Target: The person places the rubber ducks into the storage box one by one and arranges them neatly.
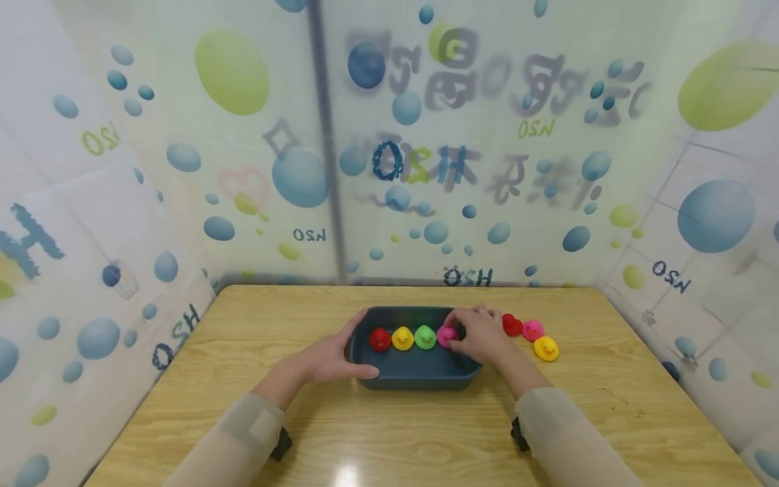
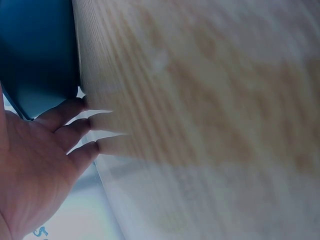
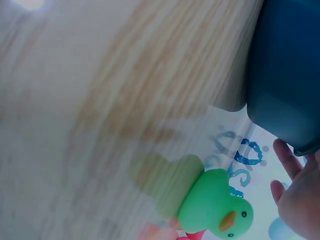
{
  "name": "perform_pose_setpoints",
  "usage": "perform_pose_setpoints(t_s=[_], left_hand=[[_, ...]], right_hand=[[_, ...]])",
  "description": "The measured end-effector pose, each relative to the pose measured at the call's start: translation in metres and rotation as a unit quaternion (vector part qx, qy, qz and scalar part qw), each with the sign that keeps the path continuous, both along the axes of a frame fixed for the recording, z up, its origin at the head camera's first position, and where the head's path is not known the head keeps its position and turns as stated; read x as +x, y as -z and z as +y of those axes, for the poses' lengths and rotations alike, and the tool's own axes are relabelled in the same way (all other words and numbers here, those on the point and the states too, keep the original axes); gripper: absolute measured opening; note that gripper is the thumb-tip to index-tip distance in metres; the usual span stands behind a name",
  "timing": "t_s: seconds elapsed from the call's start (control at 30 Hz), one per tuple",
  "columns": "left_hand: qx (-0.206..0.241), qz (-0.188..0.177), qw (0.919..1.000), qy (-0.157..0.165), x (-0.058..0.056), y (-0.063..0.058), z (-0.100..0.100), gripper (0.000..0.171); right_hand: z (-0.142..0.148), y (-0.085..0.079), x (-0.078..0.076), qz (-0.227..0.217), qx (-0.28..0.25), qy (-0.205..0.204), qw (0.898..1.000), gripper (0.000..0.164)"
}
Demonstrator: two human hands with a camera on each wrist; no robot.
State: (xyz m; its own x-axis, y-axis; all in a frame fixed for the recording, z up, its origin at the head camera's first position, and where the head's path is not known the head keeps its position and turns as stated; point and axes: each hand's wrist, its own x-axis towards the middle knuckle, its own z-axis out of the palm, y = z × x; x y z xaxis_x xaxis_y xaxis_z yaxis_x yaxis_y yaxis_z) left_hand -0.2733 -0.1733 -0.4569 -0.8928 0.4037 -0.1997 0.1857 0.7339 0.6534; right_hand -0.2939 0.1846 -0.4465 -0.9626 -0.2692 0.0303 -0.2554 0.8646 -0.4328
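Observation:
A dark blue tray [image 1: 420,382] sits on the wooden table. Inside it a red rubber duck [image 1: 380,340], a yellow rubber duck [image 1: 403,338], a green rubber duck [image 1: 425,337] and a pink rubber duck [image 1: 446,335] stand in a row. My right hand [image 1: 481,333] reaches over the tray's right end and pinches the pink duck, partly covering it. At the tray's left end, my left hand [image 1: 328,357] rests with its thumb at the front rim and its index finger toward the back corner. Its other fingers [image 2: 75,132] extend loosely beside the tray.
Right of the tray lie another red duck [image 1: 512,325], a pink duck [image 1: 533,330] and a yellow duck [image 1: 546,349]. A green duck [image 3: 215,205] on the table shows in the right wrist view. Patterned curtains [image 1: 274,203] stand behind the table [image 1: 377,433] and at both sides.

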Motion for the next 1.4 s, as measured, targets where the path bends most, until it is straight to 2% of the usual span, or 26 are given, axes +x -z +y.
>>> perform_pose_setpoints(t_s=[0.4,1.1,1.23,1.4], left_hand=[[-0.003,-0.001,1.0,0.0,-0.0003,-0.0004,-0.0004,0.123],[0.0,-0.003,1.0,0.0,-0.0007,-0.0003,-0.0013,0.123],[0.0,-0.002,1.0,0.001,-0.0005,0.0005,-0.0019,0.122],[-0.002,0.002,1.0,0.005,-0.0008,0.0011,-0.0016,0.123]], right_hand=[[-0.0016,0.0003,0.001,-0.006,-0.001,-0.005,1.0,0.036],[-0.0042,-0.0017,0.0018,-0.011,-0.001,-0.003,1.0,0.038],[-0.0044,-0.0009,0.0016,-0.005,-0.002,-0.009,1.0,0.04],[-0.0018,0.0009,0.0023,0.026,0.004,-0.018,0.999,0.038]])
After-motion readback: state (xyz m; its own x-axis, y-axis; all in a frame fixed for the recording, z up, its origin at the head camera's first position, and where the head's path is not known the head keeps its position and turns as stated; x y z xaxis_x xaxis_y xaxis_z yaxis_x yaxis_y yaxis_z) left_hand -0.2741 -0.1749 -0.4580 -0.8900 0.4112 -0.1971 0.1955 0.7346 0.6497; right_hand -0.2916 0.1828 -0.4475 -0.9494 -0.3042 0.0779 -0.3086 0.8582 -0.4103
